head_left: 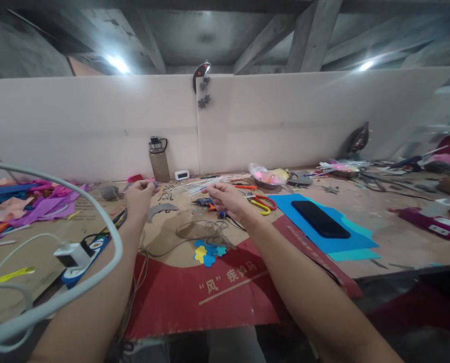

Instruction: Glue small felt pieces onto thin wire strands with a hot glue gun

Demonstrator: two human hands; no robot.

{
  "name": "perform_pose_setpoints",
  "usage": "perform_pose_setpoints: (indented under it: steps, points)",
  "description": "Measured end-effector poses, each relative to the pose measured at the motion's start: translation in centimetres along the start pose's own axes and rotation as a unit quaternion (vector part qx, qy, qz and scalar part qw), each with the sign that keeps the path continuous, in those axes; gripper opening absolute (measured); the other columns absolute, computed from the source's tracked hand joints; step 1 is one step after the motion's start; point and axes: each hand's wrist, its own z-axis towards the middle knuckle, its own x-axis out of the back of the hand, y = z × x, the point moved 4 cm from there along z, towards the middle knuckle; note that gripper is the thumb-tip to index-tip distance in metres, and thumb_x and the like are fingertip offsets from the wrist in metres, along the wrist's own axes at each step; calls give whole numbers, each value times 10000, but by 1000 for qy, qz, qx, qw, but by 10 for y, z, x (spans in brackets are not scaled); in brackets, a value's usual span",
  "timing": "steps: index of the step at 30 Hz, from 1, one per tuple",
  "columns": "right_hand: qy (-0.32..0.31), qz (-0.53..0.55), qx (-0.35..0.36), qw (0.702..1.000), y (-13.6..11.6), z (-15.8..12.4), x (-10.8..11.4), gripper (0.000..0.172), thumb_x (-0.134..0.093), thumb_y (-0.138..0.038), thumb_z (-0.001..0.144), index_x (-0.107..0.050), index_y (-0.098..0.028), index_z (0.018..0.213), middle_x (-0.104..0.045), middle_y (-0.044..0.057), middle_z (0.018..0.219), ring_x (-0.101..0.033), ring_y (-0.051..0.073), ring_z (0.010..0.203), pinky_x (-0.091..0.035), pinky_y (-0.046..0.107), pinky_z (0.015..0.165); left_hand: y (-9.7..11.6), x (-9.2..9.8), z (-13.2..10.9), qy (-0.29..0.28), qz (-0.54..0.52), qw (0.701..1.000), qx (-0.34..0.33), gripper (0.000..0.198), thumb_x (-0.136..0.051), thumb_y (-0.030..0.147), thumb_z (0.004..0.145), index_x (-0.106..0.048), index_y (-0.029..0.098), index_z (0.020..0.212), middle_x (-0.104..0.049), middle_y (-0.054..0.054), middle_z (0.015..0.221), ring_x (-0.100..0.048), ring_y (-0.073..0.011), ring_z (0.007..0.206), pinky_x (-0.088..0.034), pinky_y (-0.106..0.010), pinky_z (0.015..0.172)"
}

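My left hand point(139, 198) is raised over the cardboard, thumb and fingertips pinched; a small greyish bit shows at the tips, too small to name. To its right, my right hand point(228, 200) is also closed in a pinch, and what it holds, if anything, I cannot make out. Between and below them lie a grey crescent-shaped cutout point(160, 209) and loose loops of thin grey cord point(179, 237). Nearer me is a small pile of blue, teal and yellow paper shapes point(209, 259). Beside the right hand are scissors with red and yellow handles point(265, 204).
A black phone point(319, 219) rests on blue paper sheets point(333, 245) at right. Coloured scraps point(39, 201), a power strip point(83, 262) and a white cable point(111, 237) occupy the left. A bottle point(159, 164) stands by the white partition point(96, 121). A purple tool point(429, 222) lies far right.
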Motion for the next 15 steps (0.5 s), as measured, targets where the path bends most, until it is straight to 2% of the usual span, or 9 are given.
perform_pose_setpoints:
  steps: [3, 8, 15]
  points:
    - [-19, 69, 27, 997, -13, -4, 3, 280, -642, -439, 697, -603, -187, 812, -254, -87, 543, -177, 44, 444, -125, 197, 411, -9, 7, 8, 42, -75, 996, 13, 90, -634, 166, 595, -550, 149, 623, -588, 12, 602, -608, -110, 596, -519, -251, 658]
    - [-2, 114, 83, 990, -30, -10, 14, 245, -654, -406, 702, -609, -186, 801, -266, -69, 577, -206, 50, 479, -154, 187, 407, -16, 15, 12, 70, -97, 993, 19, 82, -619, 119, 598, -542, 144, 602, -555, 28, 579, -579, -80, 562, -533, -236, 668]
    - [-28, 174, 128, 976, -40, -14, 23, 217, -654, -363, 726, -600, -176, 822, -289, -56, 618, -211, 47, 496, -151, 163, 381, -23, 14, 10, 61, -97, 993, 26, 66, -604, 108, 612, -548, 135, 589, -561, 10, 585, -610, -104, 600, -546, -266, 702]
